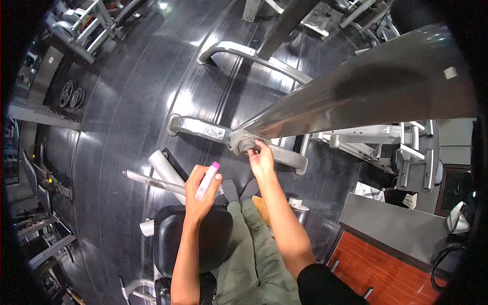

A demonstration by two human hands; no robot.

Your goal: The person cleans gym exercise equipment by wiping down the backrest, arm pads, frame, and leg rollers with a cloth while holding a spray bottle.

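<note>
My left hand [202, 189] is wrapped round a small white bottle [206, 184] with a pink cap, held upright and tilted a little to the right. Farther forward and to the right, my right hand [261, 158] has its fingers on a grey cloth [246, 144]. That cloth is pressed against the silver metal frame [201, 128] of a gym machine, at the foot of its thick grey upright beam [356, 86]. Part of the cloth is hidden by the fingers.
A black padded seat [193, 239] is below my left hand, beside my legs. A silver bar [152, 181] and a thick tube lie left of the hand. Right stands a grey-topped wooden counter [396, 223]. Weight plates [71, 95] are at the far left.
</note>
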